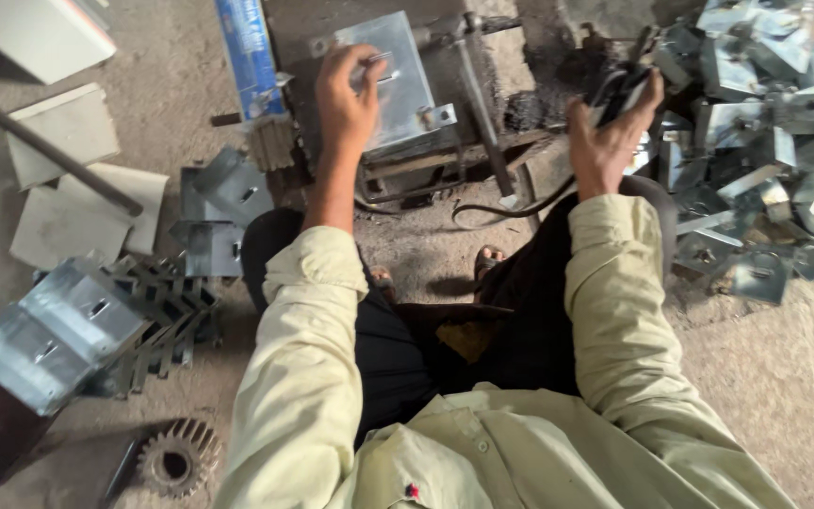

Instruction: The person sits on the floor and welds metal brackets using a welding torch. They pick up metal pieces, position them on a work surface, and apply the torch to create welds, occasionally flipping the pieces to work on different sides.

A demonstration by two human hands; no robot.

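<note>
Nearest to me, a toothed gear lies on the concrete floor, with stacked galvanised brackets to my left. Further out, my left hand rests on a folded metal plate, its grip closed over a small handle on the plate's face. The plate is shiny grey sheet, rectangular, with a small tab at one edge, and sits on a dark jig straight ahead. My right hand is clamped on a black tool trailing a cable. Beyond it, a heap of loose brackets is piled.
</note>
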